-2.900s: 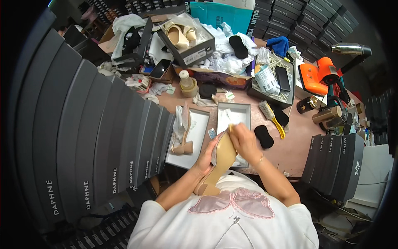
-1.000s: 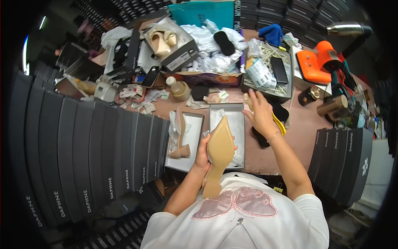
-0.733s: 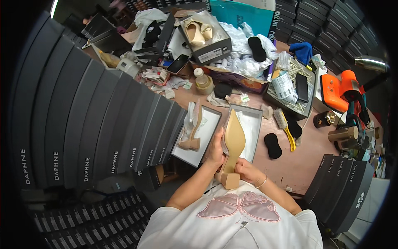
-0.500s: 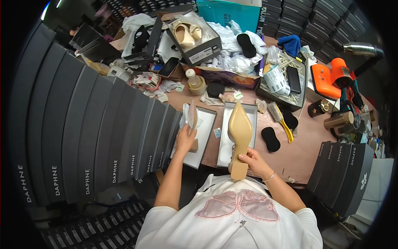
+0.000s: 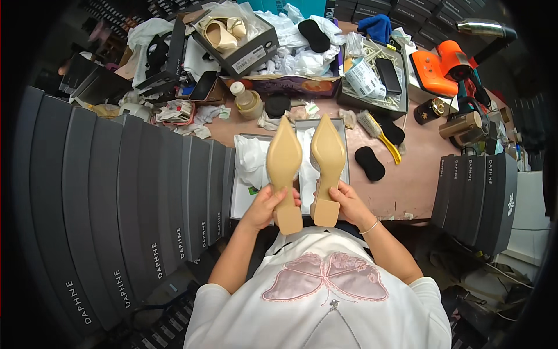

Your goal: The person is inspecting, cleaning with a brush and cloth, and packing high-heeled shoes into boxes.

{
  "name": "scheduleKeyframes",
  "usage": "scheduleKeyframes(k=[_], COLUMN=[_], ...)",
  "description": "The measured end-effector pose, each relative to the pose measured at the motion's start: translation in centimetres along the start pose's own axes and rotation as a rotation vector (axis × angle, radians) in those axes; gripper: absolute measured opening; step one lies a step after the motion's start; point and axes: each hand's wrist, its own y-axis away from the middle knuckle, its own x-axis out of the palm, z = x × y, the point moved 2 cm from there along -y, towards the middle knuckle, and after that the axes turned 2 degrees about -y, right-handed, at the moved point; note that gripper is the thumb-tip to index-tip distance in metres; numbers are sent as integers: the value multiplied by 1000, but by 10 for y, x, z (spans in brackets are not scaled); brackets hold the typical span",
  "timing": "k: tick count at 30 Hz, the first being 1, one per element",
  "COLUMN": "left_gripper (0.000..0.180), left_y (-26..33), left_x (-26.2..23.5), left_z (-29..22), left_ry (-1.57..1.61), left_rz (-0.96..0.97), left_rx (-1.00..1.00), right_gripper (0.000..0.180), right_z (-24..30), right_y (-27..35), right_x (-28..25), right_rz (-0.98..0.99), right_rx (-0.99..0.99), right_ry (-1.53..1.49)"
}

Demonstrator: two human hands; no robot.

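Observation:
Two beige pointed-toe shoes with block heels are held up side by side, soles facing me and toes pointing away. My left hand [image 5: 268, 205] grips the left shoe [image 5: 285, 152] around its narrow waist, just above the heel. The right shoe [image 5: 327, 145] is held the same way by my right hand [image 5: 347, 205], thumb on the sole. Below them lie an open shoebox part with white tissue paper [image 5: 251, 160] and a second grey-edged box part [image 5: 343, 136], partly hidden behind the shoes. The uppers are mostly out of sight.
Tall stacks of dark shoeboxes [image 5: 133, 192] line the left; a shorter stack [image 5: 474, 200] stands right. Across the table are a bristle brush [image 5: 379, 136], black pad [image 5: 369, 163], glue bottle [image 5: 246, 100], box of sticks [image 5: 401, 107], orange device [image 5: 435, 74] and boxed shoes [image 5: 224, 35].
My left hand has brought its shoe up from the left box and turned its sole toward me, beside the other. The view has shifted, and the right hand still holds its shoe.

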Motion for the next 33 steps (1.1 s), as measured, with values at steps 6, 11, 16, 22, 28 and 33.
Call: scheduleKeyframes(k=[6, 11, 16, 22, 28, 33], left_gripper=[46, 57, 68, 71, 62, 39], left_y=[-11, -9, -5, -5, -3, -11], left_x=[21, 20, 26, 29, 30, 28], left_z=[17, 19, 19, 21, 24, 13], left_ry=[205, 98, 173, 194, 193, 116], left_rz=[26, 92, 85, 82, 65, -110], left_rx=[1, 23, 16, 29, 68, 173], right_gripper=[40, 44, 46, 47, 42, 35], right_z=[-1, 0, 1, 5, 9, 3], right_y=[5, 13, 15, 17, 21, -11], right_x=[2, 4, 3, 8, 11, -19], right_rz=[27, 37, 27, 26, 21, -199], right_rx=[9, -13, 19, 6, -6, -34], right_ry=[-60, 32, 43, 51, 57, 280])
